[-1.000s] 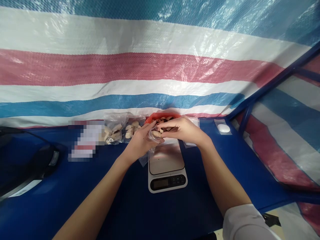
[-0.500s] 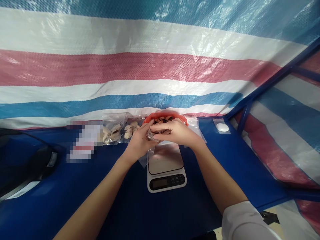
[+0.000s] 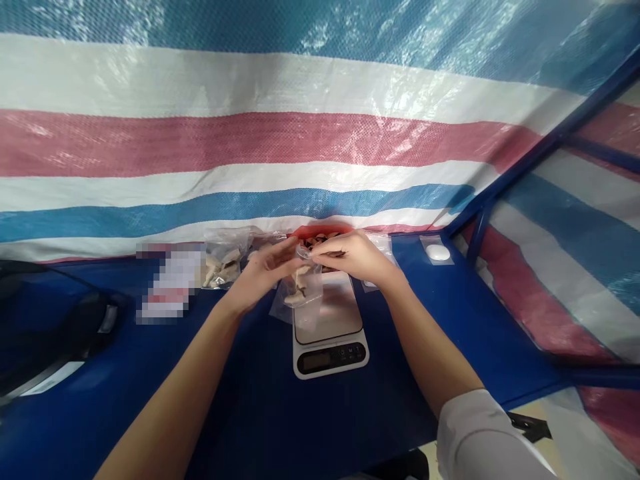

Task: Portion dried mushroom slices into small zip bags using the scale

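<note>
Between my hands a clear plastic bag [image 3: 299,288] hangs over the left side of a white kitchen scale [image 3: 330,320], with several pale dried slices inside. My right hand [image 3: 356,259] pinches the bag's upper edge. On the other side, my left hand [image 3: 263,270] has its thumb and fingers about the bag's top left; the exact contact is partly hidden. Just behind them, a red plastic bag [image 3: 320,231] holds dark and brown dried pieces and is partly covered by my right hand. The scale's display looks dark.
Bagged pale chunks [image 3: 221,268] lie left of my hands, beside a blurred-out paper [image 3: 173,287]. A small bag with a white round item [image 3: 438,253] is at the right. A black object [image 3: 55,333] occupies the left of the blue table [image 3: 280,427]. Striped sheeting [image 3: 300,140] rises behind.
The clear bag with pale slices now shows hanging below my fingers, where my hands were covering it before. My left hand has shifted slightly left. The view has moved a little.
</note>
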`<state>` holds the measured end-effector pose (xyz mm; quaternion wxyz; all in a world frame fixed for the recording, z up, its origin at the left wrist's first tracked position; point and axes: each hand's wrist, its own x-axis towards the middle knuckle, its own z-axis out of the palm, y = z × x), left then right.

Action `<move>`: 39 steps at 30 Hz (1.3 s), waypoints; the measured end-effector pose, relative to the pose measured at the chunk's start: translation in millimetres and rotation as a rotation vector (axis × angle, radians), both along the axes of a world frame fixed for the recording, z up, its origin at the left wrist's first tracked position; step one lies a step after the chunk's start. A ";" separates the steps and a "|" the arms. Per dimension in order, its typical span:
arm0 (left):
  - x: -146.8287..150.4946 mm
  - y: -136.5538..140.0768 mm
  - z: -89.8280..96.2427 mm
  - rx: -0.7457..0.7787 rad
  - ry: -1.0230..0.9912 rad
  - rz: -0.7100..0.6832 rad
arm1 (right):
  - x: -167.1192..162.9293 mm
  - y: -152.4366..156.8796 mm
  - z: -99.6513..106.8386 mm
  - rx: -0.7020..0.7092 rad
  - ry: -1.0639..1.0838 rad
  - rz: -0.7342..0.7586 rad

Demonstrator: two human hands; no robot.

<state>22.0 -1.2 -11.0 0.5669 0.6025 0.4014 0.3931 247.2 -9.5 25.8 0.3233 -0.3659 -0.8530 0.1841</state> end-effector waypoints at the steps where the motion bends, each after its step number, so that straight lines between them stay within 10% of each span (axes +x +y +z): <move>1: -2.5 1.1 0.3 -0.045 -0.051 0.009 | 1.6 0.4 -0.4 -0.001 0.034 -0.006; 11: 10.9 -1.3 -1.0 -0.083 -0.104 0.052 | 7.2 0.5 -3.3 0.034 0.136 -0.026; 20: 16.2 -6.8 4.3 0.238 0.037 0.263 | 9.6 -8.8 9.2 -0.169 0.078 0.018; 39: 24.4 -13.6 -20.4 0.606 0.546 0.080 | 11.6 3.2 0.3 -0.547 0.455 -0.016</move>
